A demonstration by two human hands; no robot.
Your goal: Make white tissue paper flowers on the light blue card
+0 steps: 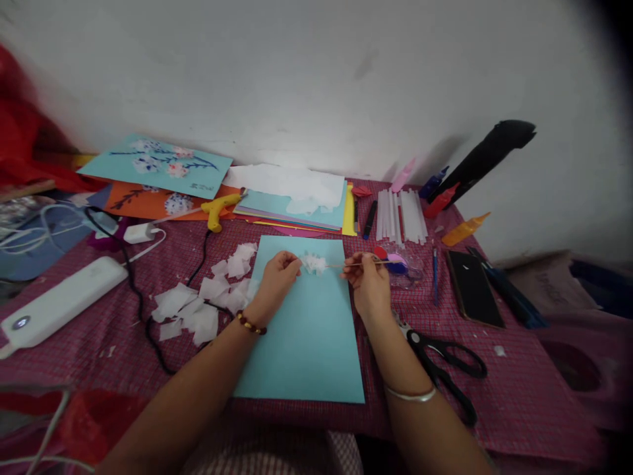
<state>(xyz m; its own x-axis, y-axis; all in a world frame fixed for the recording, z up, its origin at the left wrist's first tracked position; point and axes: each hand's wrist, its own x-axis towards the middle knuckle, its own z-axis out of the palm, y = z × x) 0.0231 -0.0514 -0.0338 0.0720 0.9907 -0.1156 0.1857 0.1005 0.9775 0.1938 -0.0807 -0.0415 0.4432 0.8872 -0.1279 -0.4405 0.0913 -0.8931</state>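
A light blue paper sheet lies on the red checked tablecloth in front of me. My left hand rests on its upper left part, fingers pinched on a small white tissue puff. My right hand is closed on a thin wooden stick that points at the puff. Several cut white tissue squares are strewn left of the sheet.
Black scissors lie right of my right forearm. A yellow glue gun, a stack of coloured paper, white glue sticks, a black phone, a white power strip and its black cord ring the work area.
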